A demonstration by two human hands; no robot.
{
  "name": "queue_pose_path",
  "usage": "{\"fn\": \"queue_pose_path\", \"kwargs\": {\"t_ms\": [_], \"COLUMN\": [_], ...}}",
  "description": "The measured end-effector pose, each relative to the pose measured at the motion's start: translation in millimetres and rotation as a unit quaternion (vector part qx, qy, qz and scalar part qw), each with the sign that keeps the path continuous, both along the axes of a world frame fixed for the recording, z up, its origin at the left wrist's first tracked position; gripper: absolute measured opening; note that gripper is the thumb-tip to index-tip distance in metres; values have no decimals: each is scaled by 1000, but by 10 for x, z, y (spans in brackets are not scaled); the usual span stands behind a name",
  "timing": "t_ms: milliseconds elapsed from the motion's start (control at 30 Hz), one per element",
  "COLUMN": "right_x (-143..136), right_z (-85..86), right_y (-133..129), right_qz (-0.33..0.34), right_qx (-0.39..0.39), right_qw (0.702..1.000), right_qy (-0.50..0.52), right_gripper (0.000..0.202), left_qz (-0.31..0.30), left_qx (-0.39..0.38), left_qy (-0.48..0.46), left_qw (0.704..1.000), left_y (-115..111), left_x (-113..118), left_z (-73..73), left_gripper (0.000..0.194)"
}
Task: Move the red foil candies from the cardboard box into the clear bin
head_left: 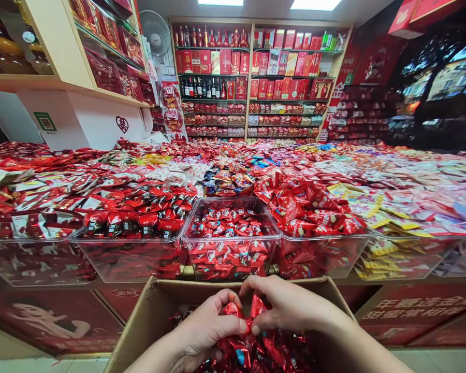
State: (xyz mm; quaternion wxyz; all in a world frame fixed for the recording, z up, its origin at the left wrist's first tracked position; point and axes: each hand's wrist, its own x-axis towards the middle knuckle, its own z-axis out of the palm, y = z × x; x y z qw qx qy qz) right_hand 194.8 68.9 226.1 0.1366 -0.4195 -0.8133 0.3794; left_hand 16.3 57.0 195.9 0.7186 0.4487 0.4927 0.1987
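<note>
Both of my hands are inside an open cardboard box [137, 314], above a heap of red wrapped candies [274, 348]. The fingers of my left hand [213, 321] curl round red-wrapped candy [231, 310]. My right hand [281, 303] pinches another shiny red candy [258, 304] between thumb and fingers. The two hands nearly meet at the fingertips. Just beyond the box stands a clear plastic bin [233, 239], partly filled with similar small red candies with blue and white marks [227, 221].
Clear bins of red-and-black packets [128, 225] and larger red packets [318, 212] flank the middle bin. Yellow packets [396, 228] lie to the right. A wide display of sweets stretches back to shelves [251, 62] with bottles and red boxes. A fan [154, 39] hangs back left.
</note>
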Motion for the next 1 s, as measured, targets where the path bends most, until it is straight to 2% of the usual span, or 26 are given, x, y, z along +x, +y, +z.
{"fn": "queue_pose_path", "kwargs": {"t_ms": [133, 267, 367, 433, 633, 767, 900, 1000], "right_x": [32, -16, -79, -112, -166, -197, -178, -142], "right_z": [0, -52, -65, -51, -38, -40, 9, 45], "right_y": [27, -1, -48, -67, -15, 6, -32, -57], "right_qz": [-37, -32, -10, -23, -105, -143, -92, -42], "right_qx": [-46, -99, -180, -212, -169, -164, -153, -159], "right_qw": [998, 984, 949, 920, 903, 885, 893, 881], "right_qy": [37, 147, 259, 328, 381, 413, 413, 444], "right_gripper": [21, 27, 39, 41, 26, 24, 19, 16], "left_qz": [3, 4, -6, -5, 19, 55, 66, 72], "left_qx": [-16, -3, 2, 7, 5, 40, 34, 5], "left_qy": [36, 9, -19, -31, -57, -93, -116, -150], "left_qw": [999, 1000, 1000, 999, 998, 993, 991, 986], "left_y": [-11, -42, -58, -61, -76, -89, -72, -49], "left_x": [33, 34, 23, 24, 69, 95, 71, 28], "left_z": [-13, -37, -26, 13, 173, 168, 105, 74], "left_gripper": [26, 29, 38, 42, 28, 25, 25, 26]}}
